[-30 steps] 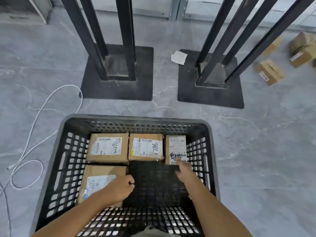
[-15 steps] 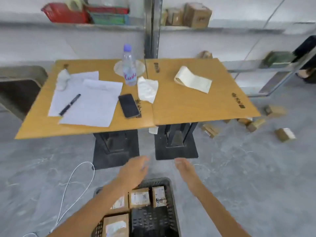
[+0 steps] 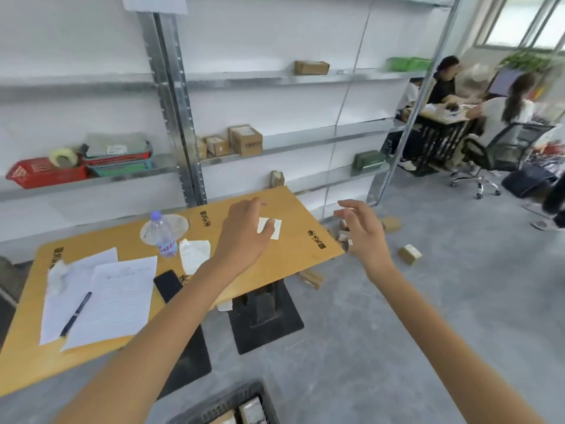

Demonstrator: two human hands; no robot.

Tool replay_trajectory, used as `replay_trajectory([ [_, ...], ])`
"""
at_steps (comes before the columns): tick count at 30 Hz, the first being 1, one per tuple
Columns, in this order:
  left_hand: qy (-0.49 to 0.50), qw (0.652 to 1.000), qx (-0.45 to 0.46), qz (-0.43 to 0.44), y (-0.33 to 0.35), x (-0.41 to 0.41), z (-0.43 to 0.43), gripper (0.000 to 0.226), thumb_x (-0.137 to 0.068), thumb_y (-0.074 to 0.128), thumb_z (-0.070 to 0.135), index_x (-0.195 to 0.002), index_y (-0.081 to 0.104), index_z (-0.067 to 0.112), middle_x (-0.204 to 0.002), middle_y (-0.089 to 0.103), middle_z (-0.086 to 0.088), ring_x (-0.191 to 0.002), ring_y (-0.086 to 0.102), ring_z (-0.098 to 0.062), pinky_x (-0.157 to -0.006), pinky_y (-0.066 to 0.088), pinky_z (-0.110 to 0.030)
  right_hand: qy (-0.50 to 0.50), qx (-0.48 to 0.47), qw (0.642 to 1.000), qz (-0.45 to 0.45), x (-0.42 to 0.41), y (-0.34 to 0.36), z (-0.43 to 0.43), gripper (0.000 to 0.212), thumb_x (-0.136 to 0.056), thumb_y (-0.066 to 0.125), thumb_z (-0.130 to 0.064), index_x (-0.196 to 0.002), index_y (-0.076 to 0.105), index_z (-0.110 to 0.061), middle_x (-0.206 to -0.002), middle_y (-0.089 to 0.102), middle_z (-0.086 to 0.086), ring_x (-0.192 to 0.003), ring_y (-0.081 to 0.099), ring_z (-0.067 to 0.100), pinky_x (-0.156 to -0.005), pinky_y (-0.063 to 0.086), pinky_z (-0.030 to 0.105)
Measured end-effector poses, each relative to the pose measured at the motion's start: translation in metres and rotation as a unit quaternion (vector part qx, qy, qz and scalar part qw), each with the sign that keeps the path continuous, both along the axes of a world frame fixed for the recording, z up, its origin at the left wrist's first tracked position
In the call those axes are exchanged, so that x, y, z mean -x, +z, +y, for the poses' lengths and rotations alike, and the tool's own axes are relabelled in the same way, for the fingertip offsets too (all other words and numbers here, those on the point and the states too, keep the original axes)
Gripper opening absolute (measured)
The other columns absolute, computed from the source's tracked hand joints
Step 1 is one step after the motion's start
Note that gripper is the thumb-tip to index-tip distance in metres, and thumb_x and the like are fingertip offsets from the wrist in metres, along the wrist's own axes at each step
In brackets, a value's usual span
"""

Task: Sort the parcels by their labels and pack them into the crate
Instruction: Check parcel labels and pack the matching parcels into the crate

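Btm edge: black crate [image 3: 223,400] on the floor, only its far end in view, w/ labelled parcels [image 3: 252,410] lying inside. Both arms reach fwd above it. Left hand [image 3: 244,231] is empty, fingers loosely bent, in front of a white slip [image 3: 273,229] on the counter [image 3: 293,255]; can't tell if it touches the slip. Right hand [image 3: 362,231] is empty too, fingers spread & relaxed, past the counter's right edge. Beyond it, loose parcels [image 3: 409,254] lie scattered on the floor. Counter also carries a bottle [image 3: 163,237], phone [image 3: 168,284] & papers [image 3: 116,298] w/ a pen [image 3: 75,313]. Farthest back, shelf boxes [image 3: 245,139].
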State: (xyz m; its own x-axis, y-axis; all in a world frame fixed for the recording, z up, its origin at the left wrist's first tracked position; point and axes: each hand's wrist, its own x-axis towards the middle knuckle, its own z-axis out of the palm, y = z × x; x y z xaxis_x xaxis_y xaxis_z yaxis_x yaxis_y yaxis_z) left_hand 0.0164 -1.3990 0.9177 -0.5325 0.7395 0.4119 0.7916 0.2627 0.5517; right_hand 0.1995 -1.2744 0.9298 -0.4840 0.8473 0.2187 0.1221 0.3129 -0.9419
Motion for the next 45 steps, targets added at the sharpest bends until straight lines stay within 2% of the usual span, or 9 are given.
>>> replay_trajectory([
  [4,-0.034,0.999,0.006,-0.015,-0.012,-0.053,0.053,0.046,-0.093,0.05,0.034,-0.135,0.041,0.018,-0.134,0.045,-0.001,-0.13,0.032,-0.018,-0.104,0.026,-0.028,-0.067,-0.005,0.997,0.044,-0.073,-0.013,0.054,0.02,-0.099,0.042,-0.021,-0.114,0.056,-0.022,-0.103,0.066,-0.001,-0.094,0.058,0.005,-0.072,0.044,0.008],
  [9,-0.052,0.996,0.03,-0.065,-0.031,-0.123,0.145,0.048,-0.095,0.046,0.037,-0.138,0.036,0.019,-0.139,0.04,0.0,-0.134,0.028,-0.016,-0.108,0.027,-0.032,-0.12,0.015,0.99,0.07,-0.17,-0.033,0.154,0.019,-0.1,0.039,-0.023,-0.11,0.055,-0.027,-0.103,0.066,-0.003,-0.1,0.058,0.001,-0.082,0.041,0.017],
  [12,-0.062,0.994,0.043,-0.084,-0.041,-0.163,0.206,0.048,-0.095,0.045,0.038,-0.138,0.035,0.021,-0.14,0.039,0.002,-0.135,0.027,-0.014,-0.105,0.024,-0.026,-0.134,0.029,0.989,0.057,-0.222,-0.04,0.217,0.018,-0.1,0.039,-0.022,-0.107,0.056,-0.027,-0.106,0.066,0.001,-0.103,0.059,0.009,-0.085,0.041,0.022],
  [19,-0.061,0.99,0.041,-0.124,-0.059,-0.221,0.321,0.043,-0.095,0.046,0.037,-0.135,0.04,0.02,-0.135,0.044,0.002,-0.13,0.034,-0.016,-0.104,0.028,-0.028,-0.157,0.08,0.984,0.027,-0.288,-0.054,0.327,0.018,-0.1,0.038,-0.019,-0.105,0.055,-0.022,-0.1,0.067,0.006,-0.103,0.058,0.02,-0.093,0.04,0.036],
  [23,-0.062,0.989,0.066,-0.115,-0.07,-0.222,0.369,0.042,-0.096,0.046,0.035,-0.133,0.042,0.018,-0.135,0.047,-0.001,-0.128,0.039,-0.016,-0.102,0.03,-0.027,-0.17,0.11,0.979,0.032,-0.289,-0.062,0.374,0.019,-0.099,0.038,-0.02,-0.105,0.057,-0.02,-0.099,0.068,0.006,-0.103,0.058,0.02,-0.094,0.041,0.036],
  [28,-0.049,0.987,0.083,-0.128,-0.088,-0.197,0.43,0.039,-0.096,0.047,0.032,-0.132,0.043,0.019,-0.132,0.049,-0.001,-0.124,0.043,-0.016,-0.098,0.032,-0.026,-0.161,0.157,0.974,0.028,-0.26,-0.081,0.434,0.022,-0.099,0.038,-0.019,-0.108,0.058,-0.018,-0.093,0.067,0.002,-0.095,0.06,0.013,-0.079,0.042,0.023],
  [32,-0.043,0.985,0.093,-0.139,-0.107,-0.157,0.487,0.037,-0.095,0.047,0.03,-0.131,0.045,0.019,-0.131,0.05,0.0,-0.123,0.044,-0.016,-0.096,0.032,-0.025,-0.153,0.176,0.972,0.019,-0.223,-0.096,0.496,0.021,-0.098,0.039,-0.019,-0.106,0.059,-0.02,-0.09,0.068,0.001,-0.09,0.061,0.009,-0.076,0.041,0.024],
  [38,-0.034,0.979,0.108,-0.169,-0.124,-0.096,0.579,0.034,-0.095,0.048,0.029,-0.128,0.046,0.022,-0.129,0.051,0.0,-0.122,0.046,-0.016,-0.098,0.036,-0.029,-0.16,0.19,0.969,-0.006,-0.171,-0.096,0.592,0.022,-0.1,0.038,-0.018,-0.109,0.058,-0.015,-0.089,0.068,0.004,-0.087,0.061,0.016,-0.072,0.042,0.024],
  [45,-0.054,0.97,0.124,-0.201,-0.13,-0.07,0.685,0.034,-0.096,0.048,0.025,-0.129,0.046,0.021,-0.125,0.052,0.001,-0.107,0.049,-0.009,-0.085,0.034,-0.023,-0.184,0.218,0.959,-0.011,-0.131,-0.105,0.686,0.022,-0.099,0.039,-0.014,-0.11,0.058,-0.011,-0.086,0.067,0.006,-0.082,0.06,0.017,-0.077,0.043,0.03],
])
